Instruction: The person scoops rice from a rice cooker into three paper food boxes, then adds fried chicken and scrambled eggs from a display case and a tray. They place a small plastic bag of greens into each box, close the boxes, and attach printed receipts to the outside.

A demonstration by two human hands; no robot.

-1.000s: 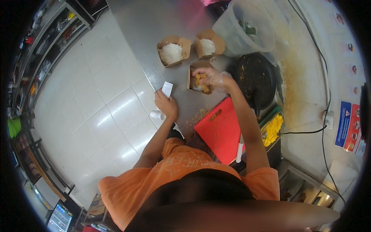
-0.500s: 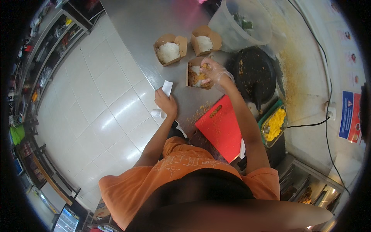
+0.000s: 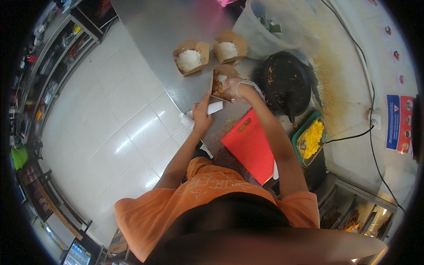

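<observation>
A brown paper food box (image 3: 213,81) with white rice and browned fried food pieces (image 3: 219,89) stands on the steel table. My right hand (image 3: 238,90), in a clear plastic glove, reaches into its right side. Those fingers are bunched down on the fried pieces, and the fingertips are partly hidden. My left hand (image 3: 202,116) is closed round a curling white paper slip (image 3: 215,107); its fingertips touch the box's near left corner. Two similar boxes, the left rice box (image 3: 189,61) and the right rice box (image 3: 229,51), stand just beyond.
A black stone mortar (image 3: 286,81) is right of the box, before a translucent tub (image 3: 269,33). Nearer me lie a red cutting board (image 3: 251,148) with crumbs and a green-edged tray of yellow food (image 3: 312,139). A black cable (image 3: 353,139) runs along the wall.
My left hand has moved up and right, with the paper slip, to the box's corner. My right hand has shifted slightly lower, and its fingers are more bunched over the food.
</observation>
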